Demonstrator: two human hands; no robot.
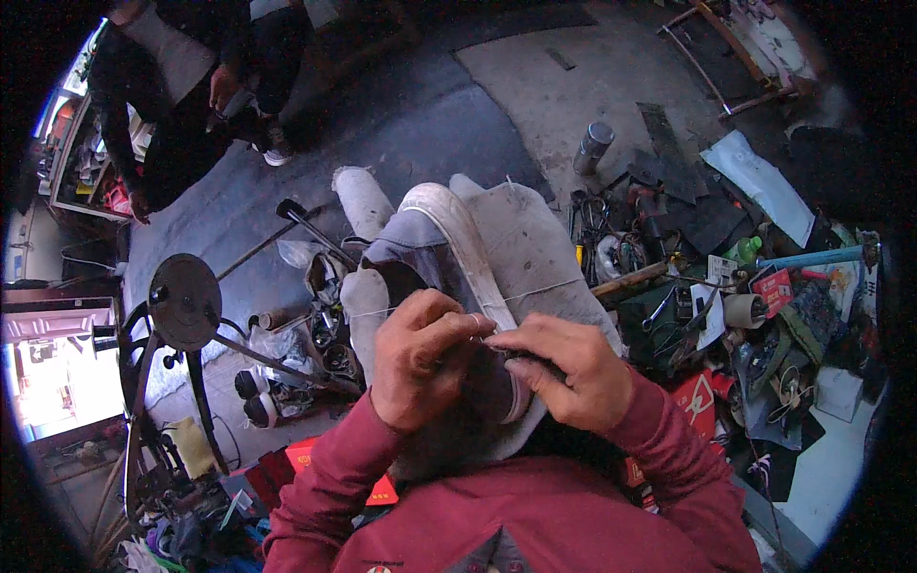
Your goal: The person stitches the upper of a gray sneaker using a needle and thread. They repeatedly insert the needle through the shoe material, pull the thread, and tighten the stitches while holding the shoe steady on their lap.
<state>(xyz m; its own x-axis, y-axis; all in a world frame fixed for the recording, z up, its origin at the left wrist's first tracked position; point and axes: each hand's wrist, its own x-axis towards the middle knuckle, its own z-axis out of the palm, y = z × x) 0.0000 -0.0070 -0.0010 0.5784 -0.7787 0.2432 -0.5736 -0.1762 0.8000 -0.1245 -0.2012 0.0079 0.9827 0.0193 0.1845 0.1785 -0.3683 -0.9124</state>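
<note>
White-rimmed in the head view, a canvas shoe (478, 270) rests sole edge up on grey cloth (535, 239), directly beneath and beyond the fingers, its near end partly hidden by them. Left hand (420, 358) and right hand (573, 368) nearly meet, fingers bent inward, their gaps narrow; I cannot tell what they grip. Fine pale thread (552, 286) shows just right of them. Far left beyond, a dark-clothed person (167, 67) is cut off.

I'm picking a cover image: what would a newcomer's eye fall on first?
Probably the pale-soled shoe at the centre, with the left hand and right hand close together over its near end. Then the glaring bright patch at far left and the round dark disc beside it.
</note>
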